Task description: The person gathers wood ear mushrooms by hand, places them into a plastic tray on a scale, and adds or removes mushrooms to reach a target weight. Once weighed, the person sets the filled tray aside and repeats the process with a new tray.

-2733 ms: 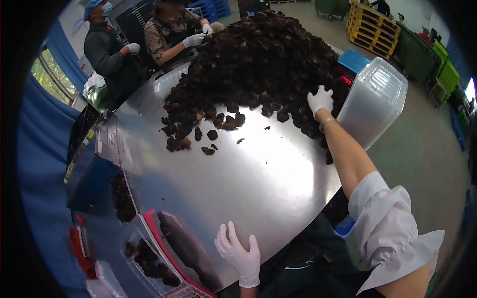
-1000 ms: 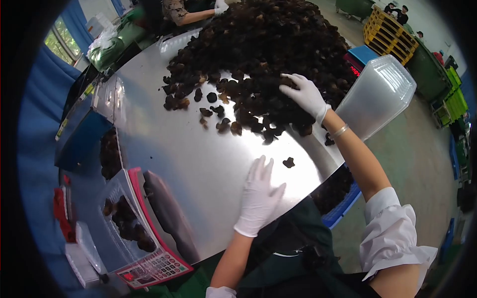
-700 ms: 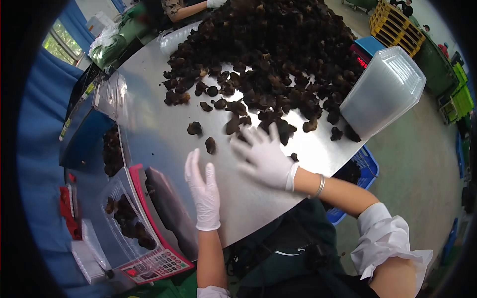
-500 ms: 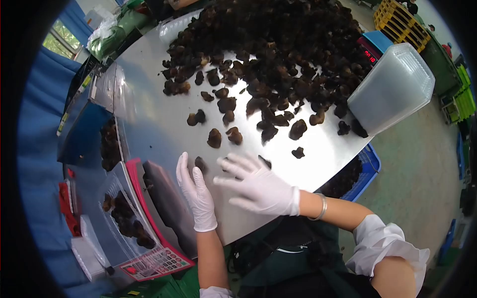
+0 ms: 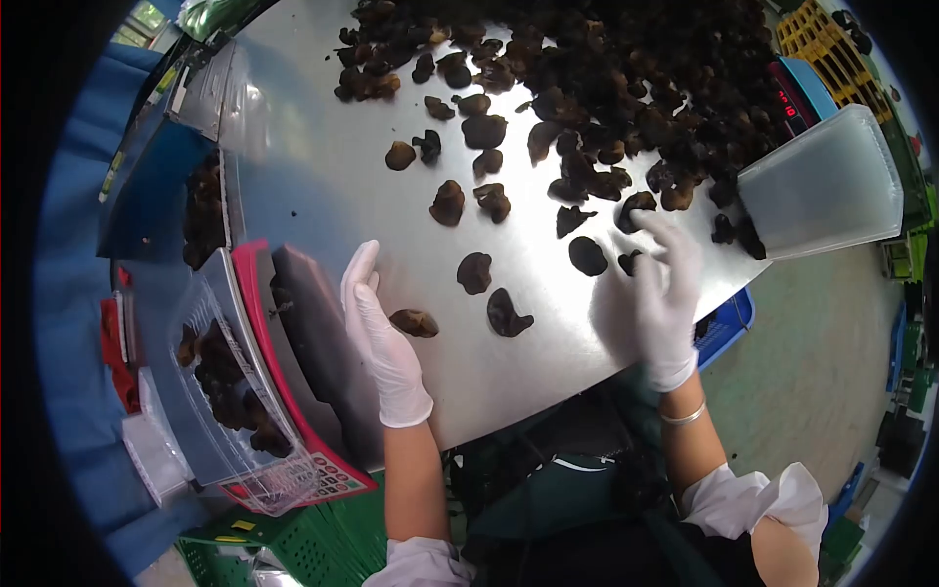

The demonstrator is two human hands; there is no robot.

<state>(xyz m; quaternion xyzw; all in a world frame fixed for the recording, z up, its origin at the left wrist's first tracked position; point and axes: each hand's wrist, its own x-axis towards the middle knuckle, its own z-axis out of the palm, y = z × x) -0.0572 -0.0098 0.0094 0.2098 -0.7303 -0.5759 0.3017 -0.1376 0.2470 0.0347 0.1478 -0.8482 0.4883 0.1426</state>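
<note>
Dark brown wood ear mushrooms are heaped over the far side of the metal table, with single pieces scattered nearer. My left hand, in a white glove, rests on edge at the near side, open with fingers straight; one mushroom lies right beside its palm. To the right, my gloved right hand reaches over the table, slightly blurred, fingers apart. Its fingertips are right at a wood ear mushroom near the heap. A smaller piece is partly hidden by that hand. Two more mushrooms lie between my hands.
At left stands a pink-edged scale bearing a clear plastic tray with mushrooms in it. Stacked clear containers stand at the right edge, beside a scale with a red display. A blue basket sits below the table edge.
My right hand has moved right and forward, from near my left hand to the heap's near edge. Mushrooms it covered now show between my hands. The whole view has shifted.
</note>
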